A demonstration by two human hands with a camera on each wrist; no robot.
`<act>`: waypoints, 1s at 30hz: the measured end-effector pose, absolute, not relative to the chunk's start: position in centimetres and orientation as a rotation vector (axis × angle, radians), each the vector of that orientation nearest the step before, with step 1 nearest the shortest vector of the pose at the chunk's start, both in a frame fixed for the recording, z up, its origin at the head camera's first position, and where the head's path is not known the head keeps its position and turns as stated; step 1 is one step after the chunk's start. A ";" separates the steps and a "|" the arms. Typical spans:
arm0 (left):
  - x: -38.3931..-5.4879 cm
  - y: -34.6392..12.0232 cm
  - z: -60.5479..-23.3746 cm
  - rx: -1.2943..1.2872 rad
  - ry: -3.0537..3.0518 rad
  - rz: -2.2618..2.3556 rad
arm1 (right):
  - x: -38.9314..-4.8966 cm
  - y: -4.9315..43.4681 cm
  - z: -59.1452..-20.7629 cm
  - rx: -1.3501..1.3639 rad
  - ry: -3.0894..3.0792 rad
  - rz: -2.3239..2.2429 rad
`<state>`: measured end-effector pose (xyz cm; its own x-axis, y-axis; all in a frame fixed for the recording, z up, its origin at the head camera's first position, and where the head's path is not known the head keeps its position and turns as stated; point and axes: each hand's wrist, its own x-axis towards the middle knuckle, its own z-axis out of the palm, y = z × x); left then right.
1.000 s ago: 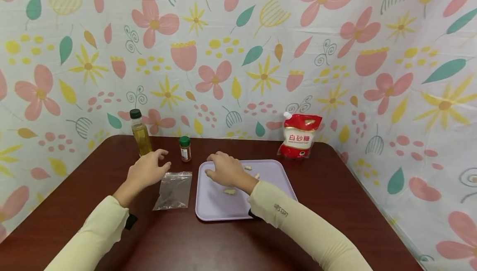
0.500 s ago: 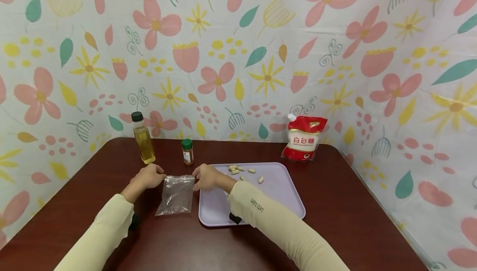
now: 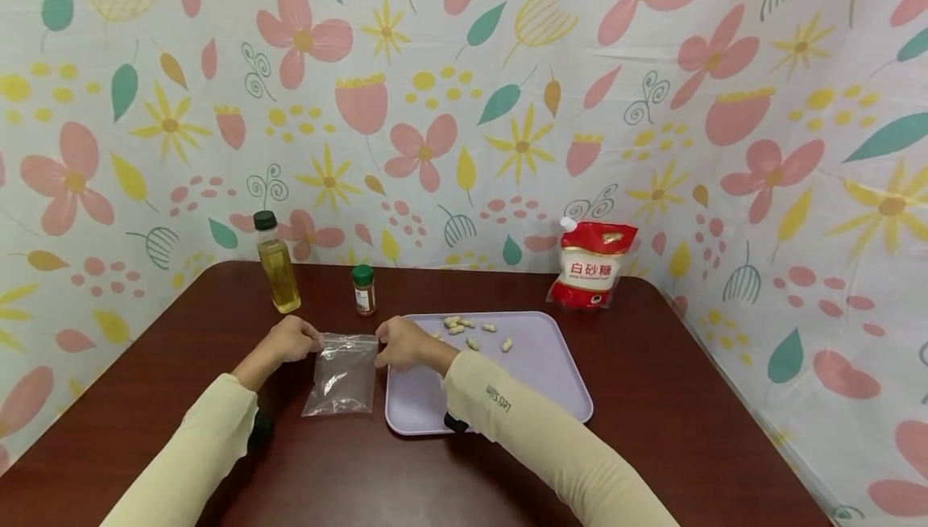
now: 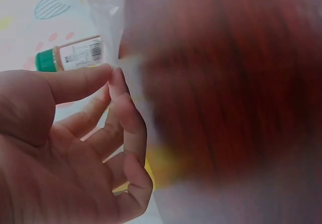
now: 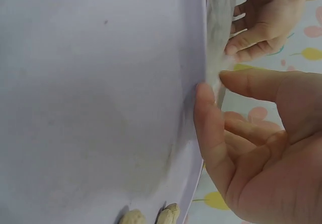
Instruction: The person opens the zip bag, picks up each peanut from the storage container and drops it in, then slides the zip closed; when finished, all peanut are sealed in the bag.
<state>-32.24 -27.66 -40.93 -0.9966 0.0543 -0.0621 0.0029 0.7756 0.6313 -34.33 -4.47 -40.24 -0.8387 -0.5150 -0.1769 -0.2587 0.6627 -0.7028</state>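
The dark bench [image 3: 652,398] carries everything, with flowered sheeting behind it. On it, just right of my hands, lies the lilac tray [image 3: 536,382], and a few peanuts [image 3: 471,332] in their shells are scattered near its far edge. At the back right stands a red sugar pouch [image 3: 590,266]; its white panel reads 白砂糖, and the smaller print below is too fine to read. At the back left is an oil bottle [image 3: 277,263] with a black cap, and beside it a small spice jar [image 3: 363,289] with a green lid, its label too small to make out.

The clear bag [image 3: 341,370] lies flat on the bench just left of the tray, mouth facing away from me. My left hand [image 3: 290,340] pinches the bag's top left corner between thumb and forefinger. My right hand [image 3: 403,343] pinches the top right corner, right at the tray's edge. My right sleeve [image 3: 500,400] bears the word "Let'Slim".

I judge I'm at the opening step: both corners gripped, the mouth apparently not yet parted. The next move calls for pulling the two lips apart without tearing the thin film, keeping the bag near the tray.
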 end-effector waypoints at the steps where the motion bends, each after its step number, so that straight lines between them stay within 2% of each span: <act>1: -32.1 -27.7 -40.9 0.059 2.873 1.061 | -34.3 -4.4 -40.3 -0.622 2.531 -0.983; 5: -31.5 -27.6 -40.8 0.129 2.800 1.230 | -34.3 -4.2 -40.6 -0.680 2.605 -0.998; 12: -30.3 -27.2 -39.9 0.224 2.720 1.369 | -34.2 -3.3 -40.3 -0.731 2.583 -1.301; 30: -24.9 -23.1 -35.6 0.359 3.056 1.274 | -31.3 1.3 -37.7 -0.992 2.554 -1.479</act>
